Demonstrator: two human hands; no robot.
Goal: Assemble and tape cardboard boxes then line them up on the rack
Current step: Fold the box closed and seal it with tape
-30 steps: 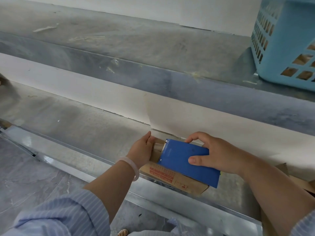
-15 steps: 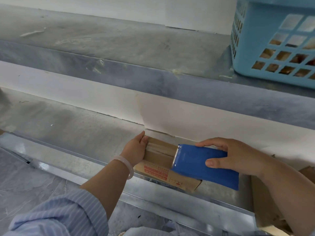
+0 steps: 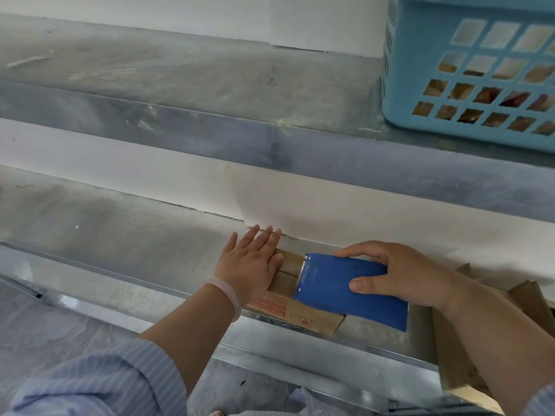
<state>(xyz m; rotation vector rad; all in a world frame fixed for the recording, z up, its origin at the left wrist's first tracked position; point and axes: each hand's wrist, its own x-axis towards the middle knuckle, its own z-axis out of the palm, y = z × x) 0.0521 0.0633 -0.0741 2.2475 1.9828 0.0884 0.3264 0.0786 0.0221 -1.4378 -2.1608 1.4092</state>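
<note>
Pressing flat, left hand (image 3: 249, 262) steadies box (image 3: 300, 310) — right hand (image 3: 399, 274) grips dispenser (image 3: 345, 292).

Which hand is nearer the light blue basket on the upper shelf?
Right. The right hand, gripping the blue tape dispenser, is below the basket; the left hand presses flat on the cardboard box, farther left.

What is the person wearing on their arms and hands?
No gloves: the left hand and right hand are bare. A pale pink bracelet circles the left wrist. The left sleeve is light blue with thin stripes; a corner of the right sleeve matches.
</note>
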